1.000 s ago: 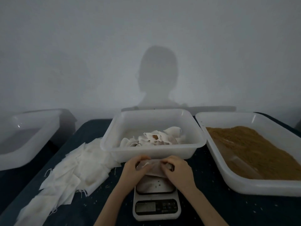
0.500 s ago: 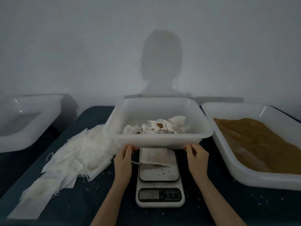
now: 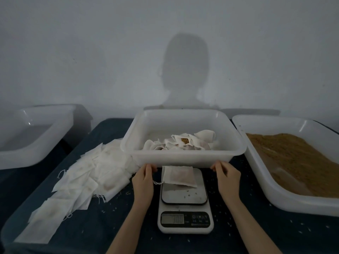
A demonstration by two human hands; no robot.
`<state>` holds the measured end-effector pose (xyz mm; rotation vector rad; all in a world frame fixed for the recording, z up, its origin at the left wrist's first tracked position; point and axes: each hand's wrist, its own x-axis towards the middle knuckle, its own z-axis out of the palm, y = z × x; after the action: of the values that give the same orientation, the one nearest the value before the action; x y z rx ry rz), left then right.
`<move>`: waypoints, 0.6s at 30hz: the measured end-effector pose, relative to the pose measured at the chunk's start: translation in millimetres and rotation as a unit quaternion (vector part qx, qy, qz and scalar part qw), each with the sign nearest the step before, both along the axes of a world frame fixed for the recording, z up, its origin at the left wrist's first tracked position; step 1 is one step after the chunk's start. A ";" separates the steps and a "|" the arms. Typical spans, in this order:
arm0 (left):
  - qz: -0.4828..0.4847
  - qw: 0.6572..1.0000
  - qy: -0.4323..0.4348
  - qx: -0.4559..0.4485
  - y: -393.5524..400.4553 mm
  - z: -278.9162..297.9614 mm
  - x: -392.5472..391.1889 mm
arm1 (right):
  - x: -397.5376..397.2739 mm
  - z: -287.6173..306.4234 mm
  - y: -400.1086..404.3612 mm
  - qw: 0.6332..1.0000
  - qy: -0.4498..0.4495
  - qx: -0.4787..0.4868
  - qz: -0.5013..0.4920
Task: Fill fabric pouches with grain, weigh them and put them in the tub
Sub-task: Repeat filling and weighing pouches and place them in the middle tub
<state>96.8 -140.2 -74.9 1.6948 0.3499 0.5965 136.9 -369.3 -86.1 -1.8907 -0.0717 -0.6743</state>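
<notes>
Pouch [image 3: 178, 176] of grain lay flat on the kitchen scale [image 3: 185, 202], whose display and button labels were too blurred to read. Left hand [image 3: 143, 182] and right hand [image 3: 227, 177] each gripped the white tub [image 3: 183, 156] by its near rim.

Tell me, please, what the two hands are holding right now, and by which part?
Both hold the middle tub by its near rim: the left hand near its left corner, the right hand near its right. The pouch lies unheld on the scale.
</notes>
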 end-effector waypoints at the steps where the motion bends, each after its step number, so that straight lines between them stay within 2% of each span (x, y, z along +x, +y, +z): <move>1: 0.001 1.000 -0.001 0.000 0.0 -0.4 0.2 | -0.1 0.3 0.2 1.000 0.000 -0.002 0.001; 4: 0.000 1.000 0.003 0.001 -0.3 0.0 -0.5 | -5.2 3.8 1.2 1.000 -0.007 -0.021 0.020; 10: -0.006 1.000 0.009 0.006 0.2 -0.5 -1.9 | -23.9 33.0 25.7 0.982 -0.058 -0.158 0.087; 13: -0.006 1.000 0.014 0.009 -0.4 0.1 -2.6 | -32.2 52.7 52.3 0.944 -0.026 -0.281 0.173; 15: -0.004 1.000 0.014 0.003 0.1 1.2 -3.5 | -32.4 58.4 68.1 0.908 -0.012 -0.372 0.191; 18: -0.003 1.000 0.014 -0.012 1.5 1.4 -5.1 | -26.5 61.1 82.2 0.881 0.012 -0.433 0.193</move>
<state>91.7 -138.7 -73.5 1.6822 0.3701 0.5614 110.4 -287.1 -24.9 -2.6203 -0.8335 -0.3471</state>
